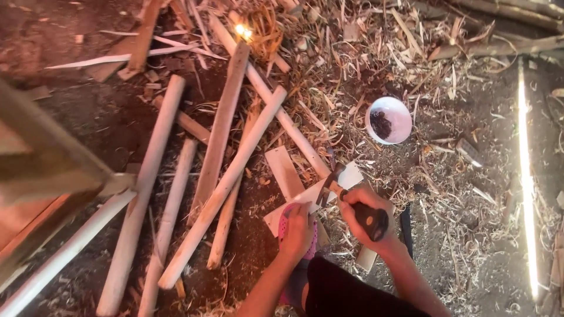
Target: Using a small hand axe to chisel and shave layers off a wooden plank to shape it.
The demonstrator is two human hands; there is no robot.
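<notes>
Squatting on a dirt floor [94, 111] strewn with wood shavings. Right hand [359, 212] wrapped tight round the dark handle of a hammer [352, 202], fingers closed on the grip, metal head [330, 179] resting on or just above a pale flat board [311, 196]. Left hand [296, 229] pressed down on the near part of the same board, fingers [299, 210] spread narrow and flat against the wood, holding nothing else. Pink sandal [286, 220] partly hidden under that left hand, touching the board's near edge. A second short board [283, 170] lying just behind the first, angled away.

To the left, several long pale round poles [226, 182] lying crossed over one another on the floor, with a flat darker plank [220, 132] among them. White bowl [389, 120] standing beyond the boards, near but apart, with something dark inside; contents too small to tell. Dark wooden frame [44, 152] filling the left edge of view, close to the camera. Bright strip of sunlight [524, 176] running down the floor at the right. Small glare of light [241, 30] among tangled shavings at the far edge.
</notes>
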